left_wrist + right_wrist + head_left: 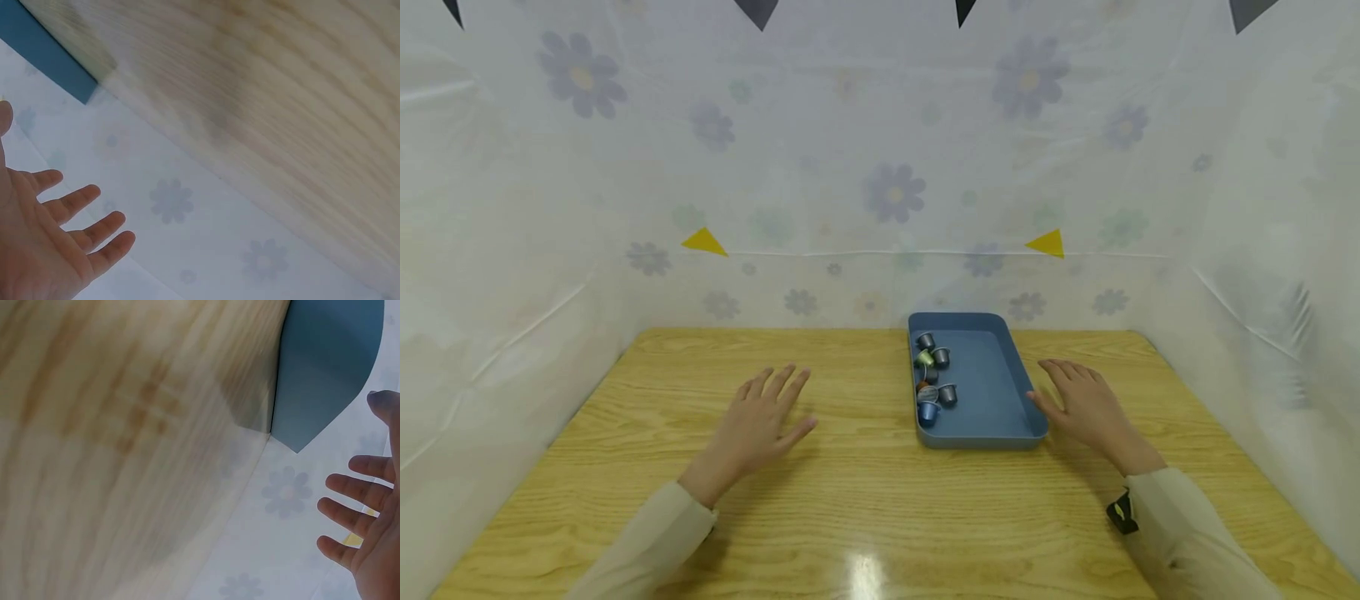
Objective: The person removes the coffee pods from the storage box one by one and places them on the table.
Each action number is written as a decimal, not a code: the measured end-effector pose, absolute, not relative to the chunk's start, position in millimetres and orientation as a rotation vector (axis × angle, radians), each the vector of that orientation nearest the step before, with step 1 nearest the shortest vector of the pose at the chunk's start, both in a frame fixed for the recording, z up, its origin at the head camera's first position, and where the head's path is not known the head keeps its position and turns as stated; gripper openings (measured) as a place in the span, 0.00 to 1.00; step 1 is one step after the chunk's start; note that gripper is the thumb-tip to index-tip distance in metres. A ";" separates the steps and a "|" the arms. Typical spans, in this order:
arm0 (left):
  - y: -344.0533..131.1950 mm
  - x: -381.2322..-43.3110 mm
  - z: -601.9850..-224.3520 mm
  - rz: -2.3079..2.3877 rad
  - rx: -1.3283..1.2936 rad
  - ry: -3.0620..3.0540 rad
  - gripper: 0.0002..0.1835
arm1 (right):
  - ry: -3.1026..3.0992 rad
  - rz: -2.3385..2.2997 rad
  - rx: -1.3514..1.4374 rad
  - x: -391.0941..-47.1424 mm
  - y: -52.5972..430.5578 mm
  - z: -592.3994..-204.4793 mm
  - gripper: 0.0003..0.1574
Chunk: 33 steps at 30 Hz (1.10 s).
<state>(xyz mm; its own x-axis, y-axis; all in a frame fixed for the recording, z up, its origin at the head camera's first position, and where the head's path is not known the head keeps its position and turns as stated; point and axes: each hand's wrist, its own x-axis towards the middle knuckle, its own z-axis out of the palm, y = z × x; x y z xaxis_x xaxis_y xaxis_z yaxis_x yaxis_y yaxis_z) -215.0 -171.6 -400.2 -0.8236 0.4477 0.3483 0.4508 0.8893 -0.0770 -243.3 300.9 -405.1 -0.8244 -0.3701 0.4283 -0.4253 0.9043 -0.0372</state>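
A blue rectangular tray lies on the table, right of centre. Several coffee capsules cluster along its left side: a blue one, a green one and dark grey ones such as this capsule. To the left of the tray, my left hand is held with fingers spread and holds nothing. My right hand is beside the tray's right wall, thumb close to the rim; whether it touches, I cannot tell. Both wrist views show an empty palm, the left hand and the right hand, with part of the tray's outer wall.
The wooden table spreads around the tray and under both arms. A white flower-patterned sheet rises behind the table and along both sides. Yellow triangles mark the back sheet. A black watch-like item is at the right cuff.
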 end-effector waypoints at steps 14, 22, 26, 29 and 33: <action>-151.8 -223.1 -397.9 -0.025 -0.734 -2.704 0.37 | -2.643 0.125 0.595 -259.1 299.9 -406.7 0.33; -138.5 -228.0 -398.7 -0.046 -0.785 -2.687 0.35 | -2.668 0.126 0.596 -265.3 298.2 -407.9 0.30; -131.4 -230.6 -399.4 -0.055 -0.801 -2.692 0.35 | -2.679 0.134 0.602 -267.8 296.2 -407.3 0.30; -125.8 -233.3 -399.9 -0.075 -0.812 -2.691 0.35 | -2.675 0.123 0.609 -270.9 295.6 -407.5 0.29; -117.9 -237.8 -401.4 -0.069 -0.828 -2.686 0.34 | -2.677 0.106 0.609 -275.7 295.8 -408.2 0.29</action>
<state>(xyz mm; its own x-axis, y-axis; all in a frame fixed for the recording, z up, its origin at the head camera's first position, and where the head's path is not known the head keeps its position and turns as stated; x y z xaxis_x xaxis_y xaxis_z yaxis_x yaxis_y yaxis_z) -237.8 -117.9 -401.4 -0.7771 0.5398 0.3236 0.5557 0.8299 -0.0498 -275.7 295.8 -408.2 -0.8287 -0.4009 0.3904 -0.4304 0.9025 0.0131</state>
